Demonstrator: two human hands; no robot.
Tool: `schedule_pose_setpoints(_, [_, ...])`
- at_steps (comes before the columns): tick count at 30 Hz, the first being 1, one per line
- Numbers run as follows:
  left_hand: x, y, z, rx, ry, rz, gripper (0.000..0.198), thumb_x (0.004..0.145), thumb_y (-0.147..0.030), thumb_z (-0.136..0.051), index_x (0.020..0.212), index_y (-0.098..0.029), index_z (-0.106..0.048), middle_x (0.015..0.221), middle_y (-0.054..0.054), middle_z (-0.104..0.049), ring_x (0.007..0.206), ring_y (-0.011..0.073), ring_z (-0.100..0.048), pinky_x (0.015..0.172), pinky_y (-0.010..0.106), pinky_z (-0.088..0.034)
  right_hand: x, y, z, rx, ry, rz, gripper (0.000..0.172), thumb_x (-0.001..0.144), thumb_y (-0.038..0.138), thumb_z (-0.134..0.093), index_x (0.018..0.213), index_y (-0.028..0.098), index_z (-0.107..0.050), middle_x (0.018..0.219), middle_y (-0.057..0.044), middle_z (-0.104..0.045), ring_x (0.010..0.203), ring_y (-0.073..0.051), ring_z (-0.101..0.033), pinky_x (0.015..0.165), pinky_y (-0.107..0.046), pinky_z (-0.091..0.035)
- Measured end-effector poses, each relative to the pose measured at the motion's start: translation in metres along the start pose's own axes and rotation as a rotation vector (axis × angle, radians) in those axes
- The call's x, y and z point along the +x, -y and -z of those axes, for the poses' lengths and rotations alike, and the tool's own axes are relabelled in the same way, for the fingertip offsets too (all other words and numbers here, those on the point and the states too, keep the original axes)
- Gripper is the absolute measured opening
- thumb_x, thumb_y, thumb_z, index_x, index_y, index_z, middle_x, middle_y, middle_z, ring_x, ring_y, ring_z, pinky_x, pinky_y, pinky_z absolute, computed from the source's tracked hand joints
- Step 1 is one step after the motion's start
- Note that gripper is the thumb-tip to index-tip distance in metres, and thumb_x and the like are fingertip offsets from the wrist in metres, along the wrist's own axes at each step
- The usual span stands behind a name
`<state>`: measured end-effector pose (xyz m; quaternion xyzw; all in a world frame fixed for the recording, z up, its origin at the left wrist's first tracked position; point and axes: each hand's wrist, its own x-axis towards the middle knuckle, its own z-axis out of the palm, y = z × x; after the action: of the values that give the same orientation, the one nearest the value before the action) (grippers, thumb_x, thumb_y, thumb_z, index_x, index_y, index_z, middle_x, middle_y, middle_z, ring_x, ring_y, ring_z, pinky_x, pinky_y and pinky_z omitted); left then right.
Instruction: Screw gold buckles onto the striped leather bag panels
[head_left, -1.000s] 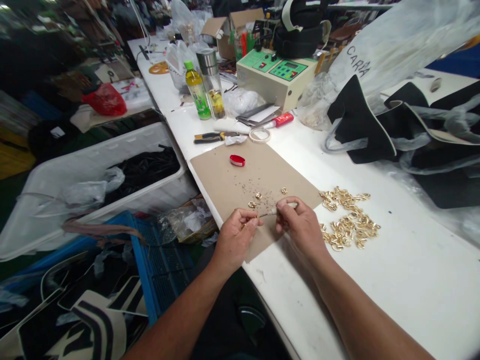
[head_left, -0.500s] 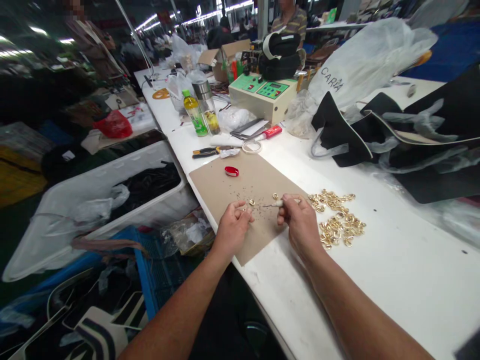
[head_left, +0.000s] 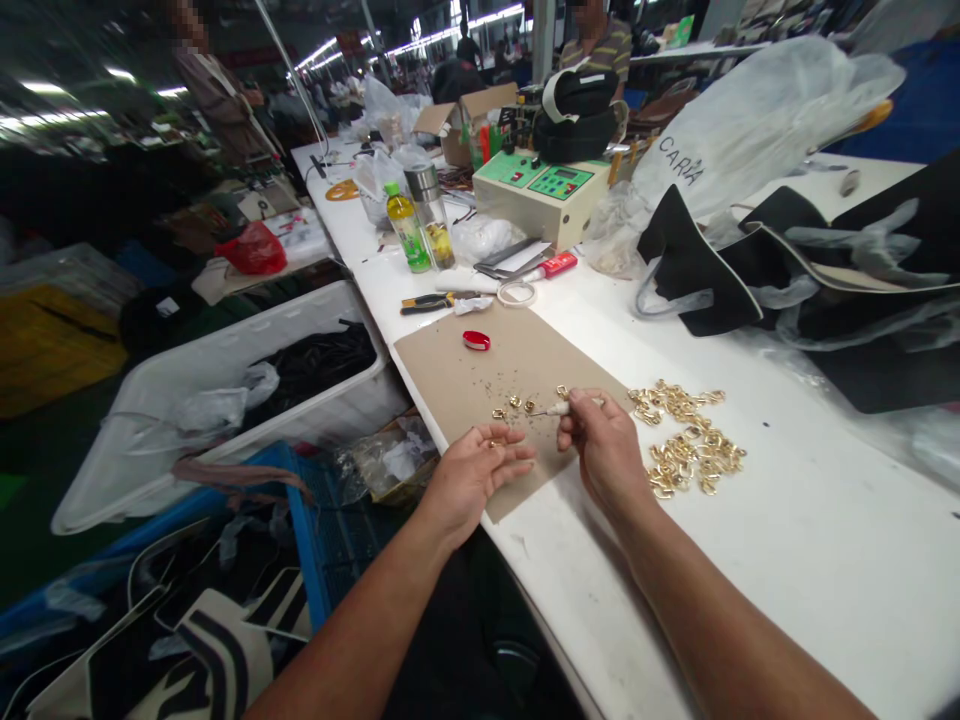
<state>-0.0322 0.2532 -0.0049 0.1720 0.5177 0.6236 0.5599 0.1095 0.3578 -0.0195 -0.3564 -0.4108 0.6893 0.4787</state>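
Note:
My right hand is closed on a thin, light-handled pointed tool, its tip pointing left beside small gold pieces. My left hand is turned partly palm up over the near edge of the brown sheet; its fingers are spread, and a small gold piece shows at them. Tiny dark bits are scattered on the sheet. To the right of my right hand lies a pile of gold hardware. A red oval object rests near the sheet's far side.
Yellow-black pliers, a red marker, a drink bottle and a green-topped control box stand or lie farther back. Black panels are at the right. A white bin and blue crate are left of the table.
My left hand has opened out, its fingers spreading with the palm turning up. More gold pieces show on the sheet near the tool tip. The whole view has shifted slightly.

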Motion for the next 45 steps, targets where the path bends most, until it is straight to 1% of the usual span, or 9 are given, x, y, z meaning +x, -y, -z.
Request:
schedule_pose_setpoints(7, [0.004, 0.009, 0.008, 0.276, -0.012, -0.098, 0.044, 0.085, -0.045, -0.079, 0.111, -0.015, -0.059, 0.11, 0.015, -0.077, 0.067, 0.0181, -0.076, 0.061, 0.03, -0.061, -0.007, -0.004, -0.004, -0.12, 0.069, -0.009, 0.031, 0.092, 0.05, -0.073, 0.086, 0.021, -0.062, 0.063, 0.004, -0.063, 0.052, -0.012, -0.055, 0.056, -0.024, -0.044])
schedule_pose_setpoints(11, [0.008, 0.011, 0.012, 0.391, 0.012, -0.136, 0.043, 0.087, -0.047, -0.075, 0.113, -0.012, -0.067, 0.097, 0.012, -0.08, 0.058, 0.0145, -0.07, 0.053, 0.025, -0.055, -0.009, -0.005, -0.005, -0.183, 0.096, 0.005, 0.031, 0.095, 0.049, -0.071, 0.086, 0.022, -0.062, 0.063, 0.004, -0.063, 0.052, -0.012, -0.056, 0.058, -0.024, -0.045])
schedule_pose_setpoints(14, [0.011, 0.01, 0.015, 0.419, -0.034, -0.182, 0.044, 0.089, -0.045, -0.073, 0.117, -0.011, -0.073, 0.084, 0.007, -0.077, 0.051, 0.0101, -0.062, 0.048, 0.021, -0.048, -0.009, -0.005, -0.005, -0.147, 0.09, -0.007, 0.029, 0.095, 0.048, -0.072, 0.087, 0.022, -0.062, 0.062, 0.005, -0.061, 0.052, -0.012, -0.056, 0.056, -0.024, -0.044])
schedule_pose_setpoints(19, [0.013, 0.008, 0.015, 0.465, -0.098, -0.186, 0.041, 0.09, -0.045, -0.073, 0.114, -0.013, -0.079, 0.063, -0.001, -0.066, 0.046, 0.0087, -0.057, 0.047, 0.02, -0.044, -0.007, -0.008, -0.004, -0.086, 0.066, -0.042, 0.029, 0.092, 0.048, -0.075, 0.089, 0.022, -0.062, 0.062, 0.005, -0.06, 0.052, -0.012, -0.055, 0.055, -0.025, -0.043])
schedule_pose_setpoints(23, [0.014, 0.01, 0.014, 0.407, -0.125, -0.169, 0.04, 0.088, -0.046, -0.075, 0.11, -0.014, -0.08, 0.064, 0.0, -0.067, 0.045, 0.0087, -0.056, 0.046, 0.02, -0.044, -0.006, -0.01, -0.004, -0.062, 0.05, -0.063, 0.029, 0.091, 0.047, -0.076, 0.09, 0.022, -0.062, 0.062, 0.004, -0.061, 0.051, -0.012, -0.055, 0.054, -0.024, -0.041])
schedule_pose_setpoints(27, [0.015, 0.013, 0.014, 0.327, -0.152, -0.165, 0.039, 0.085, -0.044, -0.078, 0.11, -0.015, -0.079, 0.075, 0.002, -0.071, 0.048, 0.0082, -0.056, 0.044, 0.019, -0.044, -0.006, -0.011, -0.004, -0.026, 0.044, -0.073, 0.026, 0.092, 0.044, -0.076, 0.089, 0.022, -0.062, 0.062, 0.004, -0.06, 0.051, -0.011, -0.054, 0.053, -0.024, -0.04])
schedule_pose_setpoints(35, [0.014, 0.013, 0.016, 0.332, -0.072, -0.092, 0.043, 0.083, -0.041, -0.08, 0.115, -0.012, -0.074, 0.066, -0.001, -0.067, 0.044, 0.0075, -0.055, 0.045, 0.018, -0.042, -0.006, -0.013, -0.004, -0.036, 0.043, -0.082, 0.027, 0.091, 0.045, -0.075, 0.089, 0.022, -0.061, 0.064, 0.005, -0.06, 0.051, -0.011, -0.054, 0.053, -0.024, -0.04])
schedule_pose_setpoints(38, [0.014, 0.013, 0.015, 0.356, -0.062, -0.068, 0.046, 0.082, -0.039, -0.079, 0.118, -0.011, -0.074, 0.067, -0.001, -0.067, 0.044, 0.0076, -0.055, 0.045, 0.019, -0.043, -0.007, -0.013, -0.003, -0.098, 0.043, -0.06, 0.029, 0.091, 0.049, -0.074, 0.09, 0.023, -0.061, 0.063, 0.005, -0.061, 0.051, -0.012, -0.054, 0.053, -0.025, -0.041])
schedule_pose_setpoints(45, [0.012, 0.011, 0.008, 0.475, -0.121, -0.09, 0.044, 0.084, -0.04, -0.072, 0.116, -0.011, -0.075, 0.063, -0.002, -0.065, 0.043, 0.0074, -0.053, 0.043, 0.018, -0.041, -0.016, -0.002, -0.006, -0.516, 0.072, 0.107, 0.026, 0.097, 0.048, -0.065, 0.089, 0.022, -0.064, 0.059, 0.004, -0.064, 0.053, -0.014, -0.057, 0.057, -0.027, -0.045])
